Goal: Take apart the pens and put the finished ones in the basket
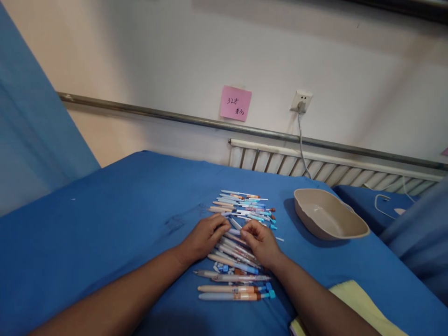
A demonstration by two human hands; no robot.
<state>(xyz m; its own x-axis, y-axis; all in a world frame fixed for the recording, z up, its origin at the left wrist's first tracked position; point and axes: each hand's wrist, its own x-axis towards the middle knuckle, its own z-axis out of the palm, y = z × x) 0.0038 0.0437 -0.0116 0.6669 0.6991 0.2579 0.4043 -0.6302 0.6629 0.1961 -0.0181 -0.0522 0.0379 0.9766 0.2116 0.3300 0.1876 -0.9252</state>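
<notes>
Several pens [241, 207] lie side by side in a row on a blue cloth-covered table [115, 219]. My left hand [205, 238] and my right hand [261, 240] rest over the middle of the row, fingers curled, pinching a light blue pen [234, 231] between them. More pens [234, 289] lie closer to me, below my wrists.
An empty beige oval dish [329, 214] sits on the table to the right of the pens. A yellow pad [364, 303] lies at the near right edge. Behind are a wall with a pink note [235, 103], a socket with cable [301, 101] and a radiator [325, 165].
</notes>
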